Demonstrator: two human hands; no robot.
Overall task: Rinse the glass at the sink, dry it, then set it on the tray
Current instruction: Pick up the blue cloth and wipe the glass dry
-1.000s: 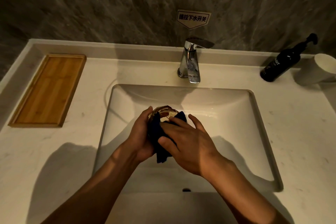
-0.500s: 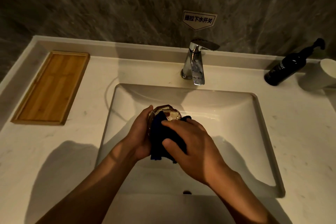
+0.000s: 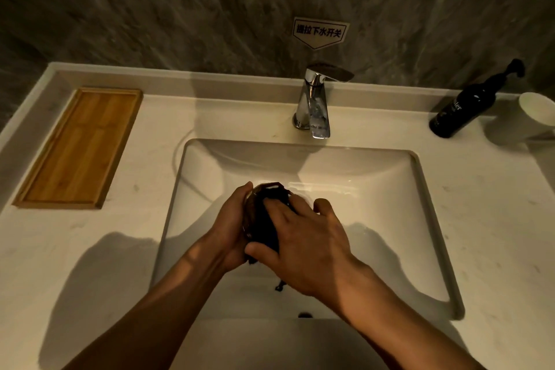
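Observation:
Over the white sink basin (image 3: 375, 189) my left hand (image 3: 231, 228) grips the glass (image 3: 271, 188) from its left side. Only the glass's far rim shows. A dark cloth (image 3: 264, 228) covers most of the glass, and my right hand (image 3: 303, 246) holds the cloth against it, thumb below and fingers over the top. The wooden tray (image 3: 78, 147) lies bare on the counter at the far left, well apart from both hands.
A chrome faucet (image 3: 315, 105) stands behind the basin with no water running. A black pump bottle (image 3: 462, 108) and a white cup (image 3: 537, 114) sit at the back right. The overflow hole (image 3: 304, 315) is at the basin's near wall.
My right hand has wrapped further over the glass with the cloth, which now hides more of it. The left hand keeps its grip. The camera view shifted slightly.

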